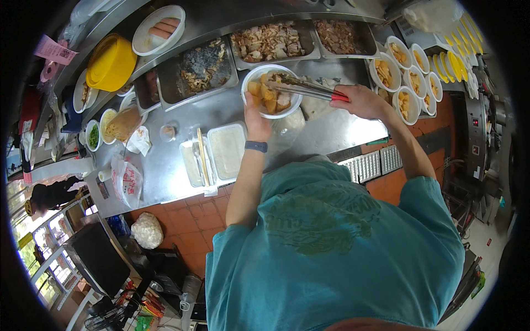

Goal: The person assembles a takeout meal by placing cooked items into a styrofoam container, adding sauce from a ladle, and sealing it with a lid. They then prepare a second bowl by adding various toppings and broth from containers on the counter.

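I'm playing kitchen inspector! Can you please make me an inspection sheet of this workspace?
Surface: steel counter, shiny
Job's things: white bowl with yellow-brown food chunks; red-handled tongs reaching over the food
Clutter: plastic bag, crumpled tissue and wooden sticks, left of the bowl
Left hand: holding the bowl at its near left rim
Right hand: closed around the tongs' handles
Cables: none I can make out for certain
Surroundings: steel food trays beyond the bowl, more filled bowls to the right, orange floor tiles

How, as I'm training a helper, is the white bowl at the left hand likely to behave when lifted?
The white bowl is probably weighty for its size, given the chunky food inside. Its open top may let pieces spill if tipped.
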The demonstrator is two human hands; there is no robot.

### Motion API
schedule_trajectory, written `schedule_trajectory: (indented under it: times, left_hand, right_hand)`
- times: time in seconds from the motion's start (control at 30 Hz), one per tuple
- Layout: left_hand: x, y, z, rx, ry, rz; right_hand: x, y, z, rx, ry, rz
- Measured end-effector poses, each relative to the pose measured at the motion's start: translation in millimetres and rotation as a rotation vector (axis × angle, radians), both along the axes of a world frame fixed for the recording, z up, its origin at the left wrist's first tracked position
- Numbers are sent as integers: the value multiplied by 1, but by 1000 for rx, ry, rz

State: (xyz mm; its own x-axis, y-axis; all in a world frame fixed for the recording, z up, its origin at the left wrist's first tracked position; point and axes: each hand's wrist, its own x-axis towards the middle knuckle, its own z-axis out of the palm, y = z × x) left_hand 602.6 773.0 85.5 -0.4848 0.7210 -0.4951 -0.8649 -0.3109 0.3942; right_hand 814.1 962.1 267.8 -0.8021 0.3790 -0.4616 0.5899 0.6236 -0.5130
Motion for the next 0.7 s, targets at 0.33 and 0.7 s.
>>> schedule_trajectory:
  times: [0.33, 0.7]
  left_hand:
    - [2, 1, -19, 4, 38, 37]
    - [9, -2, -23, 36, 93, 37]
  right_hand:
    - [-19, 10, 56, 282, -119, 154]
    - [-130, 112, -17, 625, -261, 337]
